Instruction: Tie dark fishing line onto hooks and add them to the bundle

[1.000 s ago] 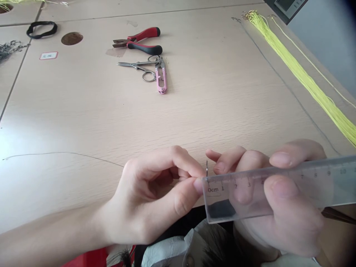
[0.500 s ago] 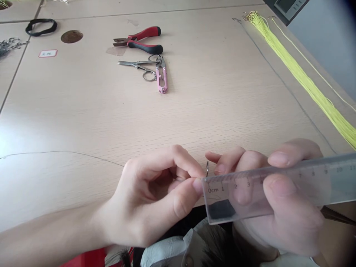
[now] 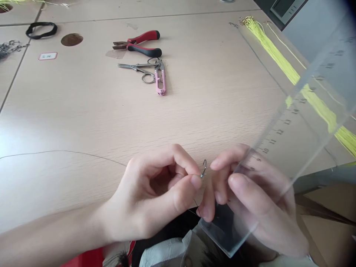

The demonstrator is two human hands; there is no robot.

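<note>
Well, the left hand (image 3: 150,189) has its thumb and forefinger pressed together on the base of a small wire hook (image 3: 204,167), whose curved tip stands clear of the fingertips, in the narrow gap between the two hands. The right hand (image 3: 250,196) is clamped around the near end of a clear plastic ruler (image 3: 278,137), which tilts up toward the far right, with its scale turned away from the hook and not touching it. A thin dark cord (image 3: 55,151) leaves the left hand and runs across the pale wood-grain table (image 3: 83,111) to the left edge of the view. How the hook joins the cord is hidden by the fingers, so I cannot tell whether it is fastened. At far right lies a long bundle of yellow cords (image 3: 275,52) with gold-coloured ends, all gathered together. Far ahead of the hands, red-and-black pliers (image 3: 144,43), steel scissors (image 3: 136,66) and pink thread snips (image 3: 160,79) lie unheld, while a tangle of metal chain (image 3: 8,48) sits at far left.
</note>
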